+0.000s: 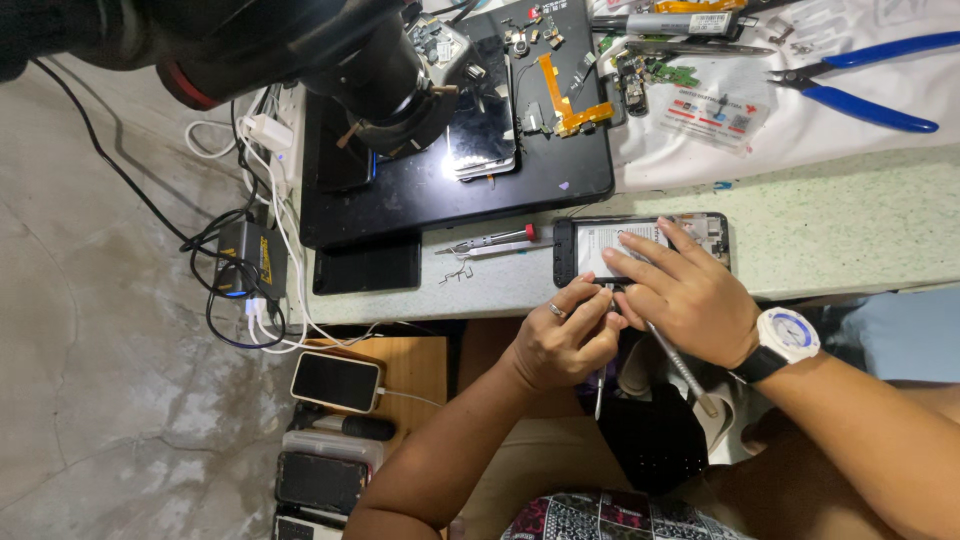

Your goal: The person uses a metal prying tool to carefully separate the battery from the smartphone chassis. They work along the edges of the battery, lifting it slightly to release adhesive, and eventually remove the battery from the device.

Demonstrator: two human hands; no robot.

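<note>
- Where the head view looks down, an opened smartphone (640, 248) lies flat at the desk (840, 215) front edge, back cover off.
- Left hand (562, 338): ringed, fingers pressed together in a pinching grip on a thin tool at the phone's lower edge.
- Right hand (690, 295): watch on wrist, fingers spread over the phone, a slim metal tool (675, 362) under the palm.
- Nearby: screwdriver (490, 241), blue pliers (860, 85), black work mat (450, 180).

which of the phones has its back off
The opened phone at the table edge under both hands: its insides show. The phone on charge on the low wooden stand is closed, screen dark.
</note>
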